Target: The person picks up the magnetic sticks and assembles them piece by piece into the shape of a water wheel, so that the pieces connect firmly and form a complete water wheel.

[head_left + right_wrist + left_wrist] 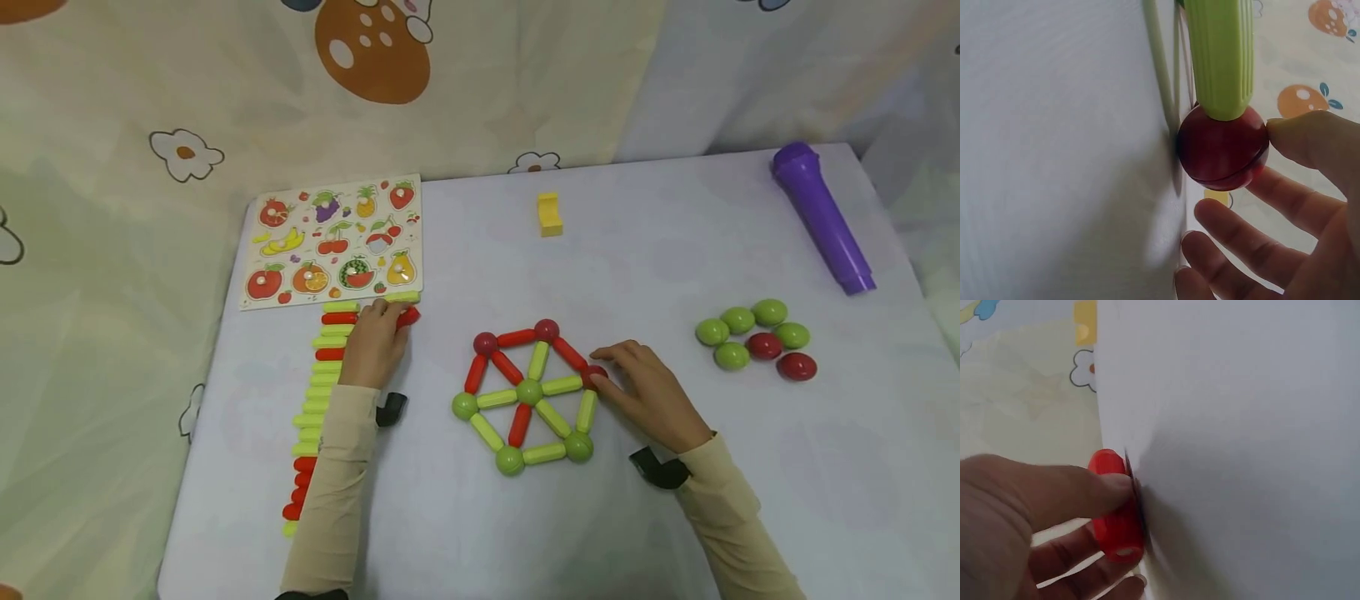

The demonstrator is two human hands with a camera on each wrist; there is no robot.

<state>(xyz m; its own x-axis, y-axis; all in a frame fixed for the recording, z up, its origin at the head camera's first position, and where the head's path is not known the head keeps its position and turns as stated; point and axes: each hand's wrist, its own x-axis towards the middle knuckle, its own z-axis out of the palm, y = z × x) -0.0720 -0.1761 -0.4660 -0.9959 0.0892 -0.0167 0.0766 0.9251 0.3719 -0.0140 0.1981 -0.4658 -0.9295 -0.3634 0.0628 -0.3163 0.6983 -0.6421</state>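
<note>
In the left wrist view my left hand (pixel 373 346) pinches a short red rod (pixel 1116 534) between thumb and fingers, beside a column of red and lime-green rods (pixel 322 379). At the table's middle lies a six-sided wheel of rods and balls, with a green ball (pixel 529 392) at its hub. My right hand (pixel 652 396) holds the wheel's right-hand corner, a dark red ball (pixel 1222 147), by thumb and index finger; the other fingers are spread below it. A green rod (pixel 1219 56) meets that ball in the right wrist view.
A fruit puzzle board (pixel 330 242) lies at the back left, above the rod column. Several loose green and red balls (pixel 765 346) sit to the right. Behind them is a purple toy microphone (pixel 825 217); a small yellow block (pixel 550 215) stands near the back edge.
</note>
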